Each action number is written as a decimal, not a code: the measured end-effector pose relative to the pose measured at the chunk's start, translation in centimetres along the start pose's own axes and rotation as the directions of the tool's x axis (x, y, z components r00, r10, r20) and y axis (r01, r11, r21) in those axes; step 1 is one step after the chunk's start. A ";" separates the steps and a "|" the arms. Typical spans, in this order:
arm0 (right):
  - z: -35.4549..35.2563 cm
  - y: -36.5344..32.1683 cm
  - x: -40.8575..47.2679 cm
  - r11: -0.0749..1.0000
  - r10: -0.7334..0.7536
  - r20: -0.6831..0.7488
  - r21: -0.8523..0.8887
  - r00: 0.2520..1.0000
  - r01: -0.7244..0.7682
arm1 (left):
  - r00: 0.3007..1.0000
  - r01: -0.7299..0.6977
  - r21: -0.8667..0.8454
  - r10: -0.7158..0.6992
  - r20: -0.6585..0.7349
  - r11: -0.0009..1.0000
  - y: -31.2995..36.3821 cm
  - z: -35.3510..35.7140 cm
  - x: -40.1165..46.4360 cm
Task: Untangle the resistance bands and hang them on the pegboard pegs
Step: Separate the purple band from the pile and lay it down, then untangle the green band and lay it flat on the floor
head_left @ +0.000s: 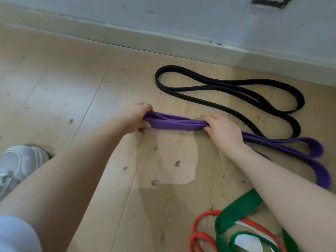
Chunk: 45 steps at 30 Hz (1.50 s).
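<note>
Down on the scuffed pale wood-plank floor [81, 99], the left hand [135, 118] and right hand [222, 129] each grip a bunched stretch of the flat purple rubber resistance band [174, 122], pulled straight between them; its loops trail off past the right wrist. Beyond the right hand lies a thin black loop band [234, 88], near the white skirting board [163, 36]. Under the right forearm, a wide green band [238, 204] crosses a narrow orange band [198, 237]. Left of the left hand, bare floor stretches open.
</note>
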State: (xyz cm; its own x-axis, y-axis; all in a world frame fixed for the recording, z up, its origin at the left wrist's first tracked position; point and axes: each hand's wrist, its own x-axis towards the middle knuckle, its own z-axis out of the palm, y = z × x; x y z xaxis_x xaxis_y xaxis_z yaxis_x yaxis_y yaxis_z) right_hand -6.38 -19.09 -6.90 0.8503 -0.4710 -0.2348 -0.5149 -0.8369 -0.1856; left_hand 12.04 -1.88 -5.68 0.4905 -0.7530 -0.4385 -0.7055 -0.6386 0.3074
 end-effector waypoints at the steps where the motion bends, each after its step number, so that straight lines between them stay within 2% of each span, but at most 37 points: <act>1: 0.0 0.1 0.1 1.000 0.008 0.003 0.014 1.000 -0.008 | 0.999 0.028 -0.079 -0.031 -0.038 0.997 -0.4 0.2 -0.3; 7: 0.4 0.8 0.0 0.994 0.026 0.003 0.105 1.000 -0.026 | 0.976 -0.107 -0.204 0.064 -0.207 0.973 -2.4 2.4 -2.8; 10: 0.6 0.9 0.0 0.995 0.025 -0.023 0.101 0.999 -0.023 | 0.952 -0.134 -0.152 0.085 -0.294 0.979 -2.7 2.9 -2.4; 12: 0.9 1.0 -0.2 0.996 0.019 -0.041 0.086 0.999 -0.016 | 0.917 -0.095 -0.041 0.071 -0.394 0.995 -2.2 3.1 -1.5; 14: 1.3 1.2 -0.4 0.996 0.022 -0.073 0.088 0.997 -0.015 | 0.871 0.013 0.075 0.026 -0.491 0.997 -1.2 3.9 -0.6; 17: 2.1 1.4 -0.7 0.998 -0.016 -0.128 0.057 0.992 0.023 | 0.822 0.188 0.088 -0.108 -0.559 0.978 0.5 4.7 0.0; 21: 1.9 1.9 -1.3 1.000 0.002 -0.081 -0.026 0.997 -0.004 | 0.858 0.261 0.090 -0.188 -0.478 0.961 1.3 5.1 -0.5; 25: 0.9 1.3 -2.2 0.991 -0.067 0.044 -0.109 0.997 0.072 | 0.893 0.323 0.035 -0.293 -0.343 0.946 2.9 5.6 -1.0; 29: -1.8 3.3 -8.0 0.957 -0.287 0.091 0.068 0.954 0.281 | 0.887 0.360 0.072 -0.317 -0.337 0.930 5.4 5.3 -1.2; 32: -1.8 7.0 -14.0 0.921 -0.388 0.337 0.099 0.858 0.377 | 0.901 0.289 0.020 -0.265 -0.344 0.957 8.2 5.7 -3.2; 33: -1.2 8.3 -15.5 0.919 -0.376 0.412 0.048 0.830 0.392 | 0.918 0.266 0.010 -0.250 -0.308 0.964 9.5 6.1 -4.2; 35: -0.1 10.1 -17.4 0.906 -0.315 0.467 -0.111 0.826 0.408 | 0.948 0.231 -0.024 -0.231 -0.218 0.973 12.0 7.2 -6.5; 37: 0.5 10.4 -18.3 0.905 -0.238 0.426 -0.228 0.873 0.358 | 0.971 0.182 -0.076 -0.191 -0.143 0.980 14.1 8.2 -8.9; 39: -0.1 10.1 -19.1 0.933 -0.186 0.340 -0.233 0.922 0.273 | 0.989 0.084 -0.125 -0.098 -0.108 0.989 15.6 9.1 -11.1; 42: -3.1 8.8 -22.1 0.984 -0.155 0.166 -0.067 0.974 0.168 | 0.994 -0.062 -0.296 0.034 -0.099 0.953 18.0 8.9 -14.8; 45: -9.0 7.4 -25.8 0.985 0.012 0.043 0.172 0.999 -0.020 | 0.985 -0.175 -0.458 0.156 -0.079 0.871 21.9 6.8 -19.3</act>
State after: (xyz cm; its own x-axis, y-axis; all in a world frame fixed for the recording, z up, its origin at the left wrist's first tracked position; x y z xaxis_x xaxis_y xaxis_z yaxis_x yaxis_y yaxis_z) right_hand -31.18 -15.65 6.41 0.8384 -0.4690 -0.2777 -0.5424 -0.7673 -0.3420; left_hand -16.39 -0.28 3.75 0.4138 -0.8535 -0.3168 -0.4660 -0.4975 0.7317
